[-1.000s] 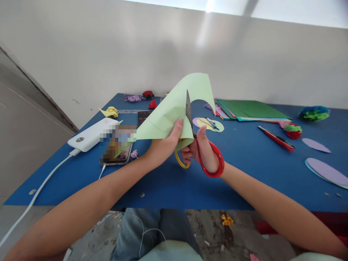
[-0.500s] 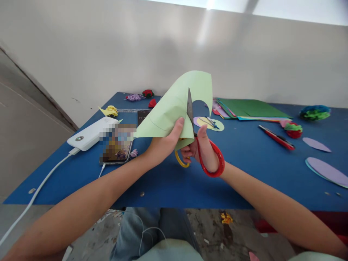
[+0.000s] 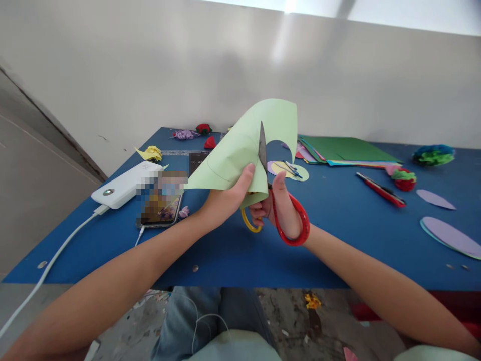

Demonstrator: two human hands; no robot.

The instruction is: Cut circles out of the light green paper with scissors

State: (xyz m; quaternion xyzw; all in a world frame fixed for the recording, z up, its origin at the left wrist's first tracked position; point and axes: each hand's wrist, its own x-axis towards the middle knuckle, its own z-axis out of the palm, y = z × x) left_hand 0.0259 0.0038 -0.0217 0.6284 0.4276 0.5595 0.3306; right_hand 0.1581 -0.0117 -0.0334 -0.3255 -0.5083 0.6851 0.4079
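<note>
My left hand (image 3: 227, 196) pinches a light green paper sheet (image 3: 240, 145) and holds it up over the blue table (image 3: 338, 225). The sheet curls over at the top and has a curved cut in its right side. My right hand (image 3: 280, 208) grips scissors (image 3: 276, 200) with a red and a yellow handle loop. Their dark blade points upward through the paper, just right of my left thumb.
A white power bank (image 3: 126, 184) with a cable and a phone (image 3: 161, 200) lie at the left. A stack of coloured paper (image 3: 345, 150), a red craft knife (image 3: 381, 189), paper flowers (image 3: 433, 154) and purple paper circles (image 3: 449, 236) are at the right.
The green sheet's curled top has shifted slightly to the right and the blade sits a little further along the cut. Both hands stay in place.
</note>
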